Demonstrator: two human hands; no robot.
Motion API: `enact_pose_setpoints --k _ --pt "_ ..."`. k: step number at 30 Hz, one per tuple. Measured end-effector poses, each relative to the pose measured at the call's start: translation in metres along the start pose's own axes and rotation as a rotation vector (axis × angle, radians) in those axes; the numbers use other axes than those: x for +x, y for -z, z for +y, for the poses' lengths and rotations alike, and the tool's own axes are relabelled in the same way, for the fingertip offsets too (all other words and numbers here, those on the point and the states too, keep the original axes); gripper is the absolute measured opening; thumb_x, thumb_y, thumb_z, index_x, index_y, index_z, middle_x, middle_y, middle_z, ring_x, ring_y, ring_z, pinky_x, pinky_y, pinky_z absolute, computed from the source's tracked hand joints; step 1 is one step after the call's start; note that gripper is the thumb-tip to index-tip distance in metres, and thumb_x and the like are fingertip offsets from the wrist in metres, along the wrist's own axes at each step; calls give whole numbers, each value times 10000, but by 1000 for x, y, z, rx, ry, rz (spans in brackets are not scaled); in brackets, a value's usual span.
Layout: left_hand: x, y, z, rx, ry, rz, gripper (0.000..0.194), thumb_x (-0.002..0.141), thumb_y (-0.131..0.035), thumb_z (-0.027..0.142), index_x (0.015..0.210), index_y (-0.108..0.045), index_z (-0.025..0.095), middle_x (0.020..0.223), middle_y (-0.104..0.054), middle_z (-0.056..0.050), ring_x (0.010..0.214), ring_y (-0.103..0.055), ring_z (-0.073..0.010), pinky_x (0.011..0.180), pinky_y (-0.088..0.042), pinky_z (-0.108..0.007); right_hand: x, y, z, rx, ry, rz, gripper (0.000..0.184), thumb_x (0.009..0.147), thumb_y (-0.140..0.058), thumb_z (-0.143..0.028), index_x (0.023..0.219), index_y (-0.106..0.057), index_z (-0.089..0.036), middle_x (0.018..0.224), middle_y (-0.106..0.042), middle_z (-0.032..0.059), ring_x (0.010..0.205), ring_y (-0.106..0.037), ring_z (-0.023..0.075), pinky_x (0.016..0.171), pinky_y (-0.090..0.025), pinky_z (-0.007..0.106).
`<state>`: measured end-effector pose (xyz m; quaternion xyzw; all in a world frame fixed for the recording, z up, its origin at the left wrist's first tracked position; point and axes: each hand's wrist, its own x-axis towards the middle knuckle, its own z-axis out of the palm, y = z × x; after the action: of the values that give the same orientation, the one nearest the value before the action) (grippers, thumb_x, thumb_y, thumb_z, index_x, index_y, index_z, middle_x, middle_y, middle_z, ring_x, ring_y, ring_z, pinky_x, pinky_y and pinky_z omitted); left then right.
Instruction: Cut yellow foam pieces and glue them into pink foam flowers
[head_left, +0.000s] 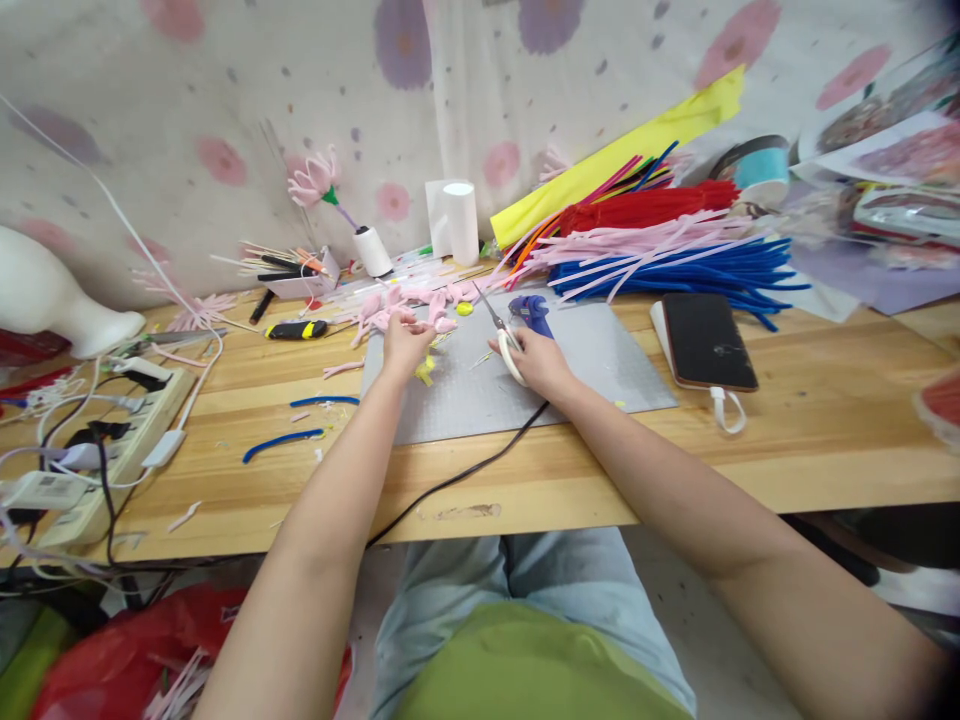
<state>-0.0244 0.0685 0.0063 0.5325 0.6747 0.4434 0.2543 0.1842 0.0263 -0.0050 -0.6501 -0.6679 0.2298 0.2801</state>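
My right hand (pixel 544 362) is closed around the white handles of a pair of scissors (pixel 511 350), whose blades point away and to the left over the grey cutting mat (pixel 615 370). At the mat's left side, my left hand (pixel 407 345) has its fingers bent together among pink fuzzy petal pieces (pixel 394 300). What lies between the fingertips is too small to make out. Just below them is a yellow fuzzy piece (pixel 426 371), and a round yellow piece (pixel 465 309) rests between the hands. A blue glue gun (pixel 531 313) lies behind my right hand.
Bundles of blue pipe cleaners (pixel 675 270) and pink ones stand back right. A phone-like black device (pixel 709 340) lies right of the mat. A black cable (pixel 465 475) crosses the front edge. Left are a utility knife (pixel 297 330) and a power strip (pixel 127 455).
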Motion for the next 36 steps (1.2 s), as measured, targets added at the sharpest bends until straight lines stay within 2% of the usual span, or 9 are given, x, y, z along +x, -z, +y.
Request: enact_pose_setpoints --k 3,6,10,14,18,24,28,32,36 --pt "4 8 3 -148 32 53 328 602 -648 189 831 -415 213 705 -604 30 666 -607 -126 677 -460 -266 1 -2 2 8 12 6 414 804 -488 -578 880 -638 -200 800 -667 60 745 -603 195 642 -392 262" --pt "1 4 10 -131 -46 55 304 618 -642 195 843 -439 213 744 -636 18 721 -630 -137 720 -471 -282 0 -3 2 2 10 12 447 798 -479 -602 879 -638 -192 818 -670 69 754 -605 195 644 -394 262" --pt "-10 -20 20 178 -133 -108 255 667 -581 125 893 -497 208 806 -686 -22 886 -644 -188 844 -444 -342 -2 0 -2 -11 5 15 479 793 -462 -629 857 -633 -186 822 -667 82 769 -603 207 656 -396 276" --pt "-14 -29 21 333 -158 -132 376 689 -469 32 1009 -515 224 904 -714 -19 1019 -615 -184 922 -402 -362 -3 4 -4 2 -26 19 482 802 -447 -628 866 -632 -187 817 -665 81 762 -601 211 649 -396 283" --pt "-10 -11 15 436 -204 -44 399 740 -448 67 1104 -503 219 972 -710 -35 1052 -598 -196 960 -369 -381 -2 3 -3 12 -10 20 467 794 -466 -626 858 -631 -194 793 -666 74 726 -595 200 639 -394 276" --pt "-12 5 4 699 -290 -190 449 704 -549 130 1143 -514 216 1093 -666 -75 1122 -543 -246 953 -367 -378 -2 0 -1 9 11 13 455 795 -471 -617 846 -626 -193 802 -667 70 727 -589 188 630 -371 257" --pt "-14 8 0 713 -287 -183 531 685 -507 76 1197 -481 215 1086 -669 -55 1092 -552 -248 924 -380 -367 -2 0 -1 -6 11 17 449 800 -471 -608 840 -624 -188 805 -670 73 735 -592 189 628 -367 253" --pt "-16 21 -7 757 -370 -203 623 664 -487 41 1256 -444 231 1174 -632 -46 1149 -502 -250 980 -331 -374 -1 0 -1 -4 8 13 462 796 -466 -622 840 -623 -190 808 -668 78 743 -601 204 629 -378 267" --pt "-17 39 -14 767 -428 -200 623 668 -482 61 1268 -444 223 1046 -680 -34 1158 -477 -244 1034 -269 -369 -1 -1 0 0 13 14 510 784 -439 -666 833 -620 -192 787 -657 76 734 -602 211 628 -385 278"
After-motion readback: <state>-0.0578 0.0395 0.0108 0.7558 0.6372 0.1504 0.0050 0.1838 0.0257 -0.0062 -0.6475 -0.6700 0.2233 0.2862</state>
